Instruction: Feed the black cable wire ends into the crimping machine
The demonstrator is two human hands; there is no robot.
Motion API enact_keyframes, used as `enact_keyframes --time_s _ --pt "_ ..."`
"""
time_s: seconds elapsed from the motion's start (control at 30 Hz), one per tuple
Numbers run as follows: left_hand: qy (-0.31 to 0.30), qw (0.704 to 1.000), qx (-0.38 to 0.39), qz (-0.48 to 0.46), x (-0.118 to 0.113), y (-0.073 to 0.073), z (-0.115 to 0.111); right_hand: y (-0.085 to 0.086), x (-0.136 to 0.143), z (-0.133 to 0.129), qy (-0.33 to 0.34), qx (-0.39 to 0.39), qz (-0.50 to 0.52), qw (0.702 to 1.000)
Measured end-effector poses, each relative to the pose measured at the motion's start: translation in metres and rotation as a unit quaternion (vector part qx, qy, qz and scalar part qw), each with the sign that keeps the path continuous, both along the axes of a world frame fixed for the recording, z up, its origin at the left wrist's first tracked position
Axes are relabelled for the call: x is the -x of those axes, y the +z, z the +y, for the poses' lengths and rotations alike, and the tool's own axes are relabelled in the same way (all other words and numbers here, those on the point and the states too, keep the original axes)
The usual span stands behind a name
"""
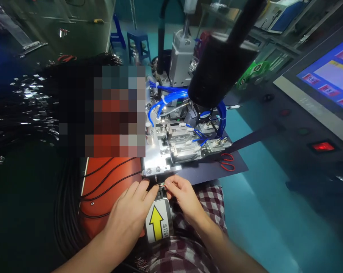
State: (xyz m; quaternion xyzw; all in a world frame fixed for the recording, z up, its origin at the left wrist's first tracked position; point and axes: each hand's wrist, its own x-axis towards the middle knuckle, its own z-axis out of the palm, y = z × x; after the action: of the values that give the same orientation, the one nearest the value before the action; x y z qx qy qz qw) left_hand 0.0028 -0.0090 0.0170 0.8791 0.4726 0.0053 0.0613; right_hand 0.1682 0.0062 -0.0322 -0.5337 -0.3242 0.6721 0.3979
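Observation:
My left hand (131, 206) is bent at the front edge of the metal machine plate (155, 161), its fingers close together. What its fingertips hold, if anything, is hidden. Facing it, my right hand (184, 192) pinches the tip of thin coloured wires (162, 185) between thumb and forefinger. The wires lie just above a small dark fixture (160, 194). Below that is a white label (158, 224) with a yellow arrow. Several black cables (111, 185) run across the orange-red surface (103, 212) to the left of my hands.
Clamping cylinders (185, 148) with blue air tubes (171, 94) stand behind the plate. A black cylindrical part (221, 72) hangs above them. Red-handled scissors (228, 163) lie at right. A touchscreen (330, 76) is at the far right. A thick bundle of black cables (67, 212) hangs at left.

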Motion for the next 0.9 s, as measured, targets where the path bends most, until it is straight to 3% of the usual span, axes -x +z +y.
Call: enact_keyframes --time_s 0.13,0.4,0.67,0.9 --pt "-0.021 0.999 -0.034 -0.017 0.0026 -0.0032 0.0043 0.0009 0.0 -0.0001 0.001 -0.007 -0.01 1.0" --pt "-0.013 1.0 -0.019 -0.011 0.002 -0.0009 0.0046 0.0039 0.0002 -0.0001 0.009 -0.033 -0.043 0.998" --pt "-0.031 0.997 -0.06 -0.026 0.0045 -0.004 0.0059 0.0013 0.0018 0.0007 -0.001 -0.006 -0.016 1.0" --pt "0.011 0.998 0.062 -0.028 0.0011 0.0002 0.0021 0.0067 0.0018 0.0037 0.002 0.054 0.078 0.996"
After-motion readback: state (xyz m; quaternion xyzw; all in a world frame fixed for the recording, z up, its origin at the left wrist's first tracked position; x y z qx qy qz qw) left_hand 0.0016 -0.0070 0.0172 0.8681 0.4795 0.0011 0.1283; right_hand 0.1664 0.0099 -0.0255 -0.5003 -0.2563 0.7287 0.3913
